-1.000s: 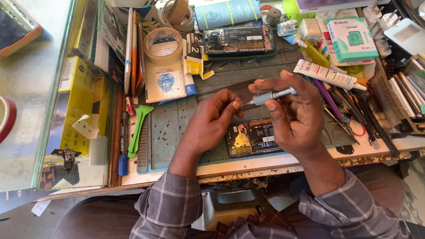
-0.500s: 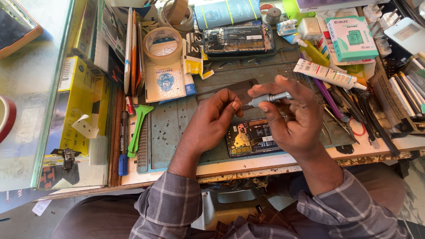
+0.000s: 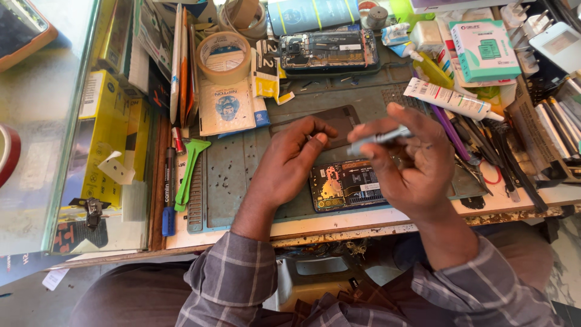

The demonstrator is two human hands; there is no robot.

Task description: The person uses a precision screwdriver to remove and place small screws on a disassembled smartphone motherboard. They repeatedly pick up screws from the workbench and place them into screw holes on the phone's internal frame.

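Fingers point(image 3: 387, 124) of your right hand point(image 3: 411, 166) pinch a slim grey screwdriver point(image 3: 378, 138) above the opened phone point(image 3: 346, 184) on the bench point(image 3: 242, 224); your left hand point(image 3: 290, 160), empty and loosely curled, should steady it.

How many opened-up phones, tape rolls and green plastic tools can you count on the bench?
Opened phones: 2, one under the hands, one at the back
Tape rolls: 2
Green plastic tools: 1
Total: 5
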